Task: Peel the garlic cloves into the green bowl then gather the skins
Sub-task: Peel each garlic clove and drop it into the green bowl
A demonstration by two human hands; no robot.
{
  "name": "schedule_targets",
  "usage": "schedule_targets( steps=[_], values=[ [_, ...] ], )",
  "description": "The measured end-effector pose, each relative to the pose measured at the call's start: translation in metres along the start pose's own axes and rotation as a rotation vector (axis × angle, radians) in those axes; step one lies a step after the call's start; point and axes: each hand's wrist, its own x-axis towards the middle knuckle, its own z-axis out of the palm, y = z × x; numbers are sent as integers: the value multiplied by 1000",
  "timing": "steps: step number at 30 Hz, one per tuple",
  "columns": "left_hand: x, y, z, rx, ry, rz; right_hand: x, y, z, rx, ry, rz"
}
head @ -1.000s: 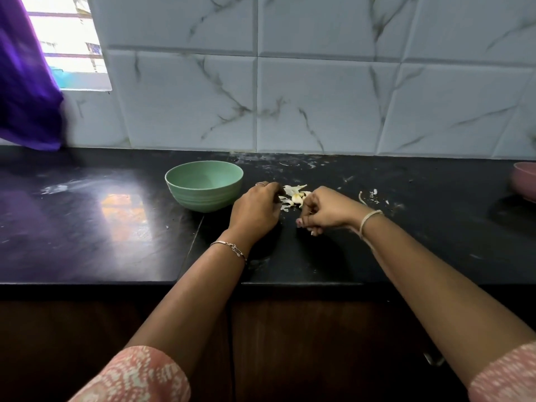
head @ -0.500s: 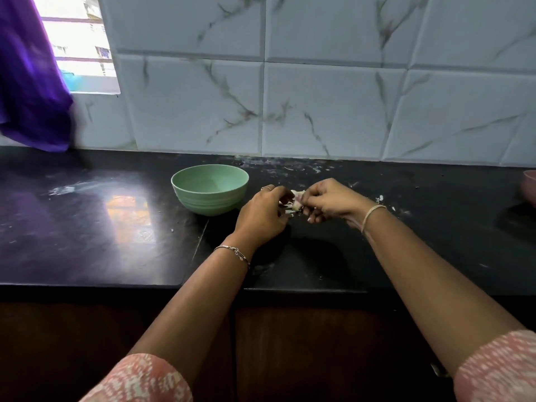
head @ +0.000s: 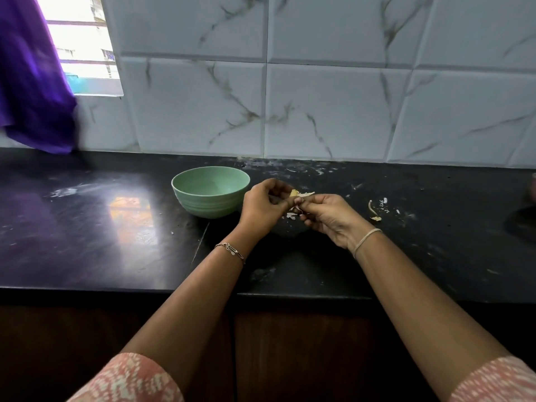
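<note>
A green bowl [head: 211, 190] stands on the black counter [head: 101, 227], and its inside looks empty from here. Just right of it my left hand [head: 262, 206] and my right hand [head: 327, 217] meet fingertip to fingertip above the counter. Together they pinch a garlic clove [head: 294, 193] with pale skin sticking out of it. A few skin bits [head: 291, 215] lie under the hands. More loose skins [head: 374, 208] lie to the right of my right hand.
White marble-look tiles back the counter. A purple cloth [head: 32, 82] hangs at the far left by a window. A pink bowl's edge [head: 533, 188] shows at the far right. White crumbs are scattered near the wall.
Both hands have lifted off the counter from the skin pile and come together, now pinching a clove between them. The view has shifted a little left and closer.
</note>
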Motion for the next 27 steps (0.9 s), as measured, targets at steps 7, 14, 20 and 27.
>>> schedule_targets(
  steps=[7, 14, 20, 27],
  values=[
    [-3, 0, -1, -78, -57, -125, -2, 1, 1, 11, 24, -39],
    [-4, -3, -1, -72, -97, -132, -2, 4, -1, -108, 101, -205],
    [-6, -1, -1, -210, -173, -160, 1, 5, -1, -138, 120, -224],
    [-7, 2, -2, -348, -174, -189, 6, 8, -3, -456, 330, -342]
  ],
)
